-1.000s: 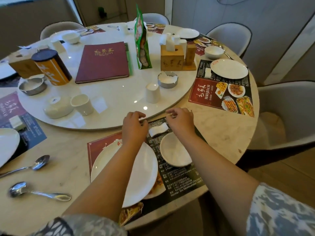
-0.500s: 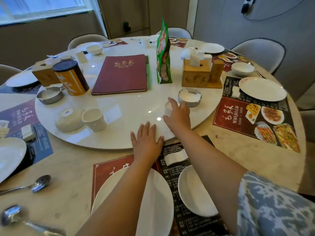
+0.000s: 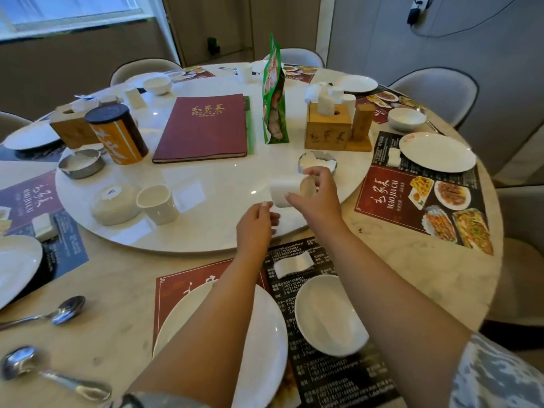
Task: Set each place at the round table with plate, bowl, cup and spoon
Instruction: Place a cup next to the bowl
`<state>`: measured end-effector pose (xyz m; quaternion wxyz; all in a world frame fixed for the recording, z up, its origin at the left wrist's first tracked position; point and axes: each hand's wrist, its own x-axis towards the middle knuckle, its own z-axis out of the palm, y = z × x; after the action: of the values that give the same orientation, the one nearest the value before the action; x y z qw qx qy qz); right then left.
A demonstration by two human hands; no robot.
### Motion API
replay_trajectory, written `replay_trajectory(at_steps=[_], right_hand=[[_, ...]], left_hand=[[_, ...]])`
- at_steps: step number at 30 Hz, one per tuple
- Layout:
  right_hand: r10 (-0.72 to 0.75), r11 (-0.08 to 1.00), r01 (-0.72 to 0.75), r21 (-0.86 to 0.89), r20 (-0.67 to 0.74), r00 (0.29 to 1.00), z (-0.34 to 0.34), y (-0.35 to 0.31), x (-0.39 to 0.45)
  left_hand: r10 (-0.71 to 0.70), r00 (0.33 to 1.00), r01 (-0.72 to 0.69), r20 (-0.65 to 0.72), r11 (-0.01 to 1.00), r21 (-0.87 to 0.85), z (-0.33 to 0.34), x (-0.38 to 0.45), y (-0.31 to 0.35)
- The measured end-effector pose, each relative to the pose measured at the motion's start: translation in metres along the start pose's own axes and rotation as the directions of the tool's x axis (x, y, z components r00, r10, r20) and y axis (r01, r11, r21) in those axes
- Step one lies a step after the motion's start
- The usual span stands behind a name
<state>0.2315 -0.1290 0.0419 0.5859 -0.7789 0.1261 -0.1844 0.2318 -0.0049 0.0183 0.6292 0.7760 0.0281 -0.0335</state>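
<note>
My right hand point(image 3: 316, 197) grips a small white cup point(image 3: 284, 191), tilted on its side just above the white turntable point(image 3: 206, 228). Just below and left of it my left hand point(image 3: 256, 226) hovers at the turntable's near edge with its fingers loosely curled, holding nothing. On the placemat in front of me lie a white plate point(image 3: 265, 343), a white bowl point(image 3: 329, 316) and a white spoon rest point(image 3: 293, 265). Two metal spoons point(image 3: 44, 315) point(image 3: 50, 375) lie on the marble table at my left.
The turntable carries another white cup point(image 3: 157, 203), an upturned bowl point(image 3: 116, 203), a maroon menu point(image 3: 204, 128), a green bag point(image 3: 273, 92), an orange tin point(image 3: 117, 134), wooden tissue boxes point(image 3: 328, 128) and metal ashtrays point(image 3: 82, 163). Neighbouring places have plates point(image 3: 438, 153) point(image 3: 14, 266). Grey chairs ring the table.
My right hand has taken the white cup off the turntable and lifted it, tilted. My left hand has drawn back from the turntable's surface and curled. The view has tilted up.
</note>
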Motion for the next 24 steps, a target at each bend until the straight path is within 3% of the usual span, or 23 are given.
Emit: replay_trajectory(at_steps=[3, 8, 12, 16, 24], right_hand=[[0.009, 1.000, -0.008, 0.022, -0.044, 0.999, -0.021, 0.002, -0.022], [0.052, 0.994, -0.057, -0.097, -0.050, 0.997, -0.058, 0.014, -0.041], [0.114, 0.974, -0.107, -0.201, 0.024, 0.993, -0.078, 0.025, -0.044], [0.162, 0.948, -0.158, -0.275, -0.007, 0.987, -0.080, 0.041, -0.051], [0.130, 0.923, -0.129, -0.364, -0.021, 0.991, -0.075, 0.066, -0.062]], left_hand=[[-0.135, 0.984, 0.152, 0.112, 0.974, -0.166, 0.010, -0.007, 0.015], [-0.091, 0.983, 0.122, 0.157, 0.972, -0.201, 0.026, -0.020, 0.029], [-0.054, 0.978, 0.085, 0.202, 0.985, -0.150, 0.037, -0.027, 0.033], [-0.090, 0.968, 0.113, 0.233, 0.990, -0.089, 0.047, -0.031, 0.024], [-0.099, 0.957, 0.106, 0.272, 0.994, -0.010, 0.053, -0.034, 0.004]])
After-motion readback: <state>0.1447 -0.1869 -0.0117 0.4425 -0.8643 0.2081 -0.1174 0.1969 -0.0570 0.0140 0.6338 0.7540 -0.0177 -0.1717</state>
